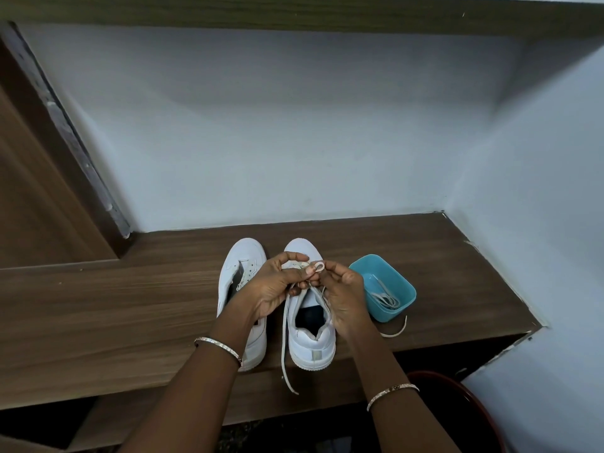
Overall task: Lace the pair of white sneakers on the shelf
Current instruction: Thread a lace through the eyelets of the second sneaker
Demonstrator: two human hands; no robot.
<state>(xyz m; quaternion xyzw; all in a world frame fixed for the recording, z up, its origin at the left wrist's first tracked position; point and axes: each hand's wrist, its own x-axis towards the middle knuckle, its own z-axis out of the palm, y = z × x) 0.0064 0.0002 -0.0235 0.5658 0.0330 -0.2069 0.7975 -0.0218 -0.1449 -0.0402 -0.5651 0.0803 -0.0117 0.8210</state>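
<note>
Two white sneakers stand side by side on a brown wooden shelf (pixel 130 305), toes pointing toward the pale wall behind. The left sneaker (pixel 245 253) has no lace in its eyelets that can be seen, and the left forearm partly covers it. The right sneaker (pixel 313 349) sits just beside it, its heel close to the shelf's front edge. Both hands hover over the front of this shoe. The left hand (pixel 277 287) has its fingers curled and pinches the lace (pixel 285 338) between thumb and fingers. The right hand (pixel 344 297) pinches a small loop of the same lace at its fingertips, touching the left hand's. One free end of the lace runs down the side of the shoe and hangs over the shelf's front edge. To the right of the shoes, near but apart, sits a teal tub (pixel 397 310) holding a second lace (pixel 387 297), one end of which trails out onto the shelf. Each wrist wears a thin bangle.
</note>
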